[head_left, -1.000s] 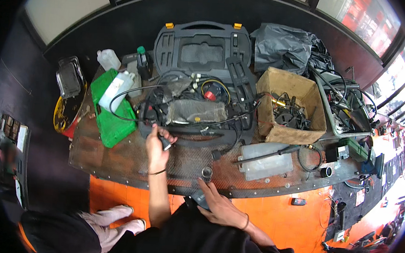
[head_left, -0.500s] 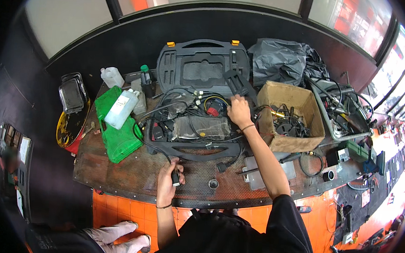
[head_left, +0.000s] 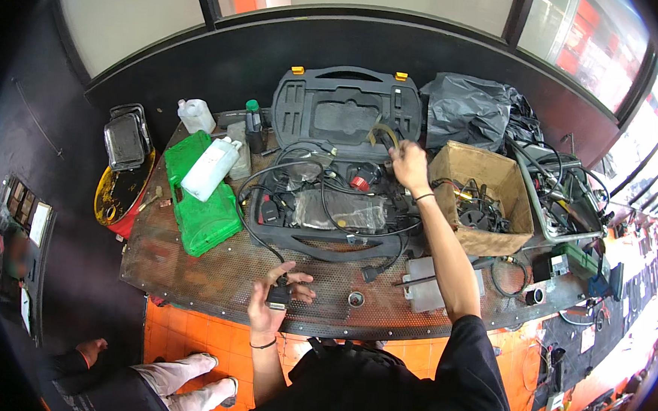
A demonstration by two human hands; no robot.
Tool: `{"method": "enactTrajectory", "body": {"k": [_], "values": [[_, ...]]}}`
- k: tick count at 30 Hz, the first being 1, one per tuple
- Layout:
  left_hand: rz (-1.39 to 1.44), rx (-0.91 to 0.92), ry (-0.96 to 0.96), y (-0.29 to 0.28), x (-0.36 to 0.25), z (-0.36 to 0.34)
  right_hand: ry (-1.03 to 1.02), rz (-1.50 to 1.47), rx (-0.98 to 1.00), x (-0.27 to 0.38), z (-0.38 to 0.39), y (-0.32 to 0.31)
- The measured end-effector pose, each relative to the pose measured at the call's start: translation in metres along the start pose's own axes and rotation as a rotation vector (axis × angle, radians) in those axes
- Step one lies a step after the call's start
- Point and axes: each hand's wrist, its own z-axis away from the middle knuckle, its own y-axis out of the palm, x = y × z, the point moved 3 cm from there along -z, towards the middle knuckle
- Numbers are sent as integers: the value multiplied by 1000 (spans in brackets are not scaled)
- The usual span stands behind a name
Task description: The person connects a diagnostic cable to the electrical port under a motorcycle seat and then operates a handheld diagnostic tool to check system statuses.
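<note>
My left hand [head_left: 266, 311], palm up with fingers partly spread, holds a black cable plug [head_left: 278, 297] above the front edge of the bench. Its black cable runs back to an open black tool case [head_left: 319, 244]. At the case's right side, my right hand [head_left: 410, 167] has its fingers closed on a curved yellowish strip [head_left: 382, 131] whose exact kind I cannot make out. Inside the case lie tangled cables, a round red connector [head_left: 361, 179] and a flat pouch in clear plastic [head_left: 341, 210]. The case lid [head_left: 349, 120] stands raised behind.
On the left are a green case [head_left: 196, 224], a white bottle [head_left: 210, 169] and a yellow-rimmed drum [head_left: 122, 200]. To the right stand a cardboard box [head_left: 485, 241] of cables, a grey tray [head_left: 561, 233] of parts and a black plastic bag [head_left: 466, 112]. Another person's legs [head_left: 190, 389] show lower left.
My left fingers have spread around the plug. The flat black piece by my right hand no longer shows; the yellowish strip appears there instead. The view has shifted slightly.
</note>
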Motion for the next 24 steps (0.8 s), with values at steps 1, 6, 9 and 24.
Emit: {"method": "enactTrajectory", "body": {"k": [1, 6, 9, 24], "values": [[58, 6, 5, 2, 3, 0, -14, -30, -86, 10, 3, -24], [227, 50, 13, 36, 6, -37, 152, -904, -252, 39, 59, -129], [177, 62, 24, 66, 19, -64, 201, -1258, -334, 56, 124, -156], [548, -55, -110, 145, 89, -100, 788, -1079, -204, 38, 311, -110]]}}
